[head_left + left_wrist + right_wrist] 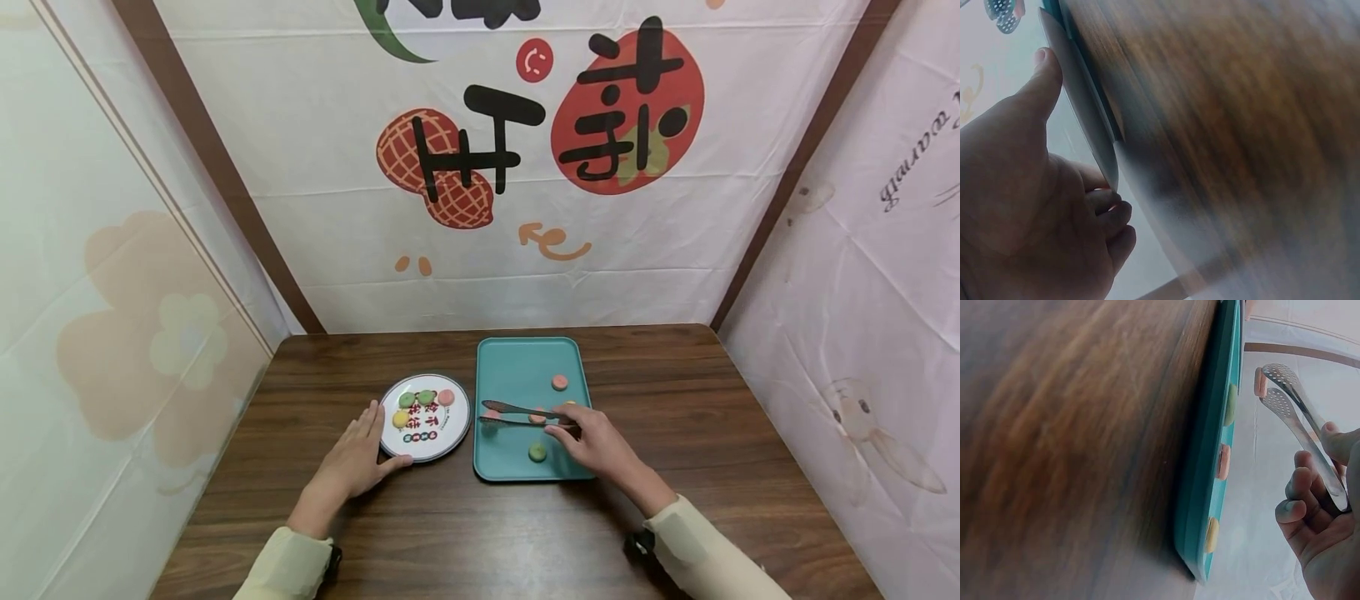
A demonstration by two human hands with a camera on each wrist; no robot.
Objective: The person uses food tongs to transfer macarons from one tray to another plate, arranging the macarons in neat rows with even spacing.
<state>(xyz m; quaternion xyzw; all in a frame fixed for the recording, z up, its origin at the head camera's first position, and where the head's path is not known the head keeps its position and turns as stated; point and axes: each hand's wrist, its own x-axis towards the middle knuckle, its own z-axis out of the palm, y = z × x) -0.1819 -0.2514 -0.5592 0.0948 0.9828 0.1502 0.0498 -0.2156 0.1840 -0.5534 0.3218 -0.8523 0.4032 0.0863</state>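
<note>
My right hand (596, 440) grips metal tongs (1304, 415) with perforated tips. A pink macaron (1260, 382) sits at the tong tips, above the left part of the teal tray (525, 362). On that tray lie a green macaron (537, 452), a pink macaron (559, 382), another pink one partly behind the tongs, and a yellow macaron (1211, 534) that my hand mostly hides in the head view. My left hand (352, 454) rests with extended fingers and thumb against the near-left rim of the white plate (442, 446). Green macarons (426, 397), a pink one (446, 397) and a yellow one (401, 418) lie there.
Plate and tray stand side by side on a brown wooden table (450, 542), with a narrow gap between them. A printed white cloth (337, 250) hangs behind the table's back edge, and more cloth hangs on both sides.
</note>
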